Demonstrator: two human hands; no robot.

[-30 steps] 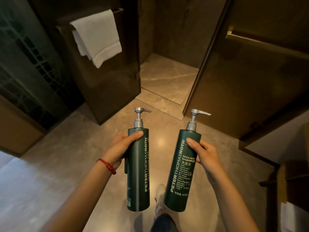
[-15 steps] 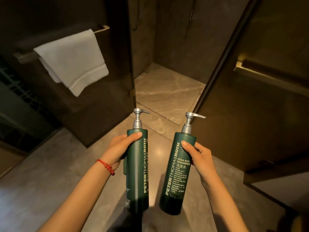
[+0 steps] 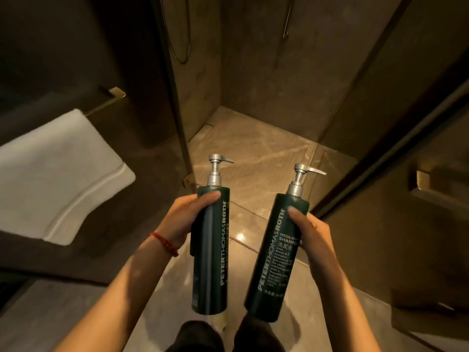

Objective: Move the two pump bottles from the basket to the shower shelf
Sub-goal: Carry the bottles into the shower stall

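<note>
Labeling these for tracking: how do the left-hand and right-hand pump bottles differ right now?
Pose: the left bottle stands near upright in the left hand; the right bottle leans, its top to the right, in the right hand.
Label: the right bottle shows "SHAMPOO" text beside the brand name; on the left bottle only the brand name is readable.
Shared: dark green bodies, silver pumps with spouts pointing right, each gripped near the top.

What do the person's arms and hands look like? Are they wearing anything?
Both forearms are bare, with no sleeves showing. The left hand has a thin red braided string bracelet around its wrist. The right hand wears nothing: no glove, ring or watch can be seen.
</note>
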